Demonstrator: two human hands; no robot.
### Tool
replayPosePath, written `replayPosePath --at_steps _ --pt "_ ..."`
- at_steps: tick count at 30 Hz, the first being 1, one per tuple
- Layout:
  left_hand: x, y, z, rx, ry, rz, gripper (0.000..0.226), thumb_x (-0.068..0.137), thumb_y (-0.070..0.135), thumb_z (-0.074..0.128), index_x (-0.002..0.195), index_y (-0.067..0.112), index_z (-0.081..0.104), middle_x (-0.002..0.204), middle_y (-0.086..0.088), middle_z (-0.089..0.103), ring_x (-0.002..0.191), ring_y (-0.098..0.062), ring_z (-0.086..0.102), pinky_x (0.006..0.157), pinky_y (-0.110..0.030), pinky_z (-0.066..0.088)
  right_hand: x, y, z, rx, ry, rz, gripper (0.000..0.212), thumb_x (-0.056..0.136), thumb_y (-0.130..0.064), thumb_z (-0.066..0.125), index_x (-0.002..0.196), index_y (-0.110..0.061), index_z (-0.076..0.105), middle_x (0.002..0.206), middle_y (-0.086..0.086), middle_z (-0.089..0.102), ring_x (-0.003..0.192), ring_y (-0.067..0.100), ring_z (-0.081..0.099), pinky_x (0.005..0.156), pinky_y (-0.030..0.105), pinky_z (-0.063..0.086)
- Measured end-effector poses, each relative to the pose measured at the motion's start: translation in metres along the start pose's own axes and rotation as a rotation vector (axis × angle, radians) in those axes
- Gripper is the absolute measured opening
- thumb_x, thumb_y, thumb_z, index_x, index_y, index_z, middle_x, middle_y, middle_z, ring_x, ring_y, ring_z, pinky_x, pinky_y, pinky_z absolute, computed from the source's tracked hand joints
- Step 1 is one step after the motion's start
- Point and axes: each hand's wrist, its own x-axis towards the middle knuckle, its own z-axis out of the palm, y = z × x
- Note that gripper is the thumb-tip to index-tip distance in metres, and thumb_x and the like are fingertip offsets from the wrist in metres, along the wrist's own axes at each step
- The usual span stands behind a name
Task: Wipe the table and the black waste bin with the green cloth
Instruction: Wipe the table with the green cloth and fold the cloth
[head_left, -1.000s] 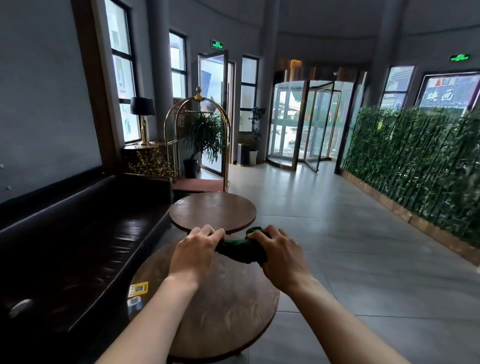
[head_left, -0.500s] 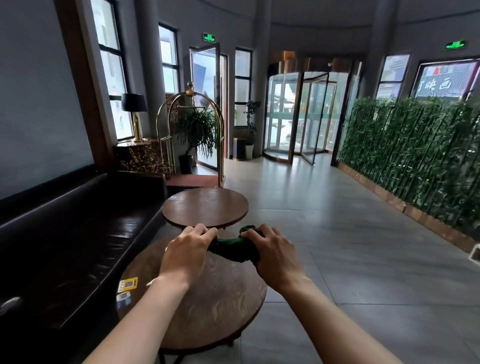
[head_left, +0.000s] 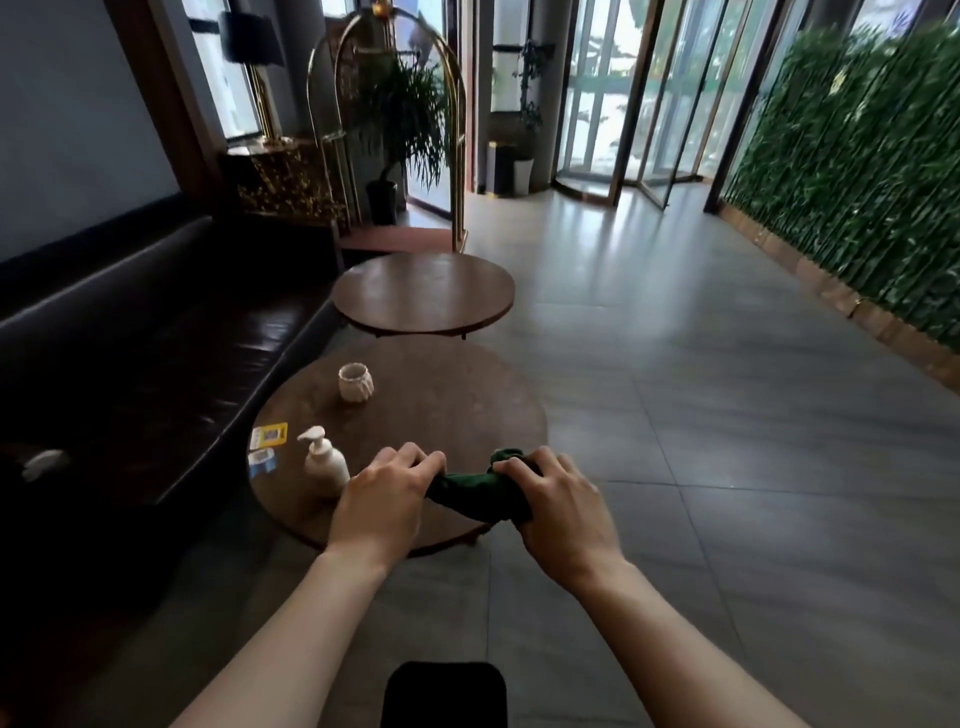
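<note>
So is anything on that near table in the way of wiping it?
Yes. A white pump bottle stands close beside the left hand, with a small white cup farther back and cards at the left edge.

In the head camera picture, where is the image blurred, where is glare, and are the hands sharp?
Head view: motion blur smears the bamboo hedge and luggage cart; daylight glares through the glass doors; the sofa is very dark; left hand, right hand and green cloth are fairly sharp.
</note>
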Motion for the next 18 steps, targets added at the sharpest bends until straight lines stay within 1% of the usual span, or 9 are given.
replayPosePath --at_steps 2,7,13,18 --pt "-0.009 -0.004 0.024 -0.014 -0.043 -0.002 0.036 0.089 0.009 0.062 0.115 0.033 0.057 0.111 0.009 0.059 0.101 -0.019 0.057 0.068 -0.036 0.053 -0.008 0.004 0.024 -0.004 -0.028 0.007 0.058 0.088 -0.022 0.072 0.141 -0.037 0.052 0.126 -0.002 0.055 0.11 0.024 0.056 0.083 0.037 0.053" --pt "-0.029 -0.018 0.086 -0.032 -0.059 -0.02 0.037 0.089 0.01 0.064 0.117 0.033 0.057 0.111 0.01 0.058 0.1 -0.018 0.056 0.067 -0.034 0.05 -0.025 0.01 0.089 0.029 -0.058 0.034 0.058 0.088 -0.023 0.074 0.14 -0.036 0.054 0.125 -0.003 0.057 0.109 0.023 0.056 0.081 0.038 0.056" --pt "-0.053 -0.042 0.182 -0.052 -0.074 -0.04 0.042 0.082 0.006 0.068 0.108 0.037 0.055 0.103 0.015 0.056 0.096 -0.015 0.056 0.06 -0.032 0.049 -0.04 0.022 0.185 0.064 -0.066 0.034 0.058 0.084 -0.024 0.079 0.138 -0.034 0.057 0.123 -0.003 0.061 0.106 0.022 0.059 0.078 0.036 0.057" --pt "-0.069 -0.061 0.275 -0.074 -0.06 -0.045 0.044 0.086 0.007 0.065 0.117 0.037 0.056 0.11 0.015 0.057 0.104 -0.014 0.057 0.068 -0.034 0.053 -0.048 0.04 0.278 0.08 -0.036 0.033 0.062 0.083 -0.023 0.08 0.138 -0.036 0.057 0.124 -0.006 0.06 0.109 0.019 0.059 0.08 0.035 0.058"
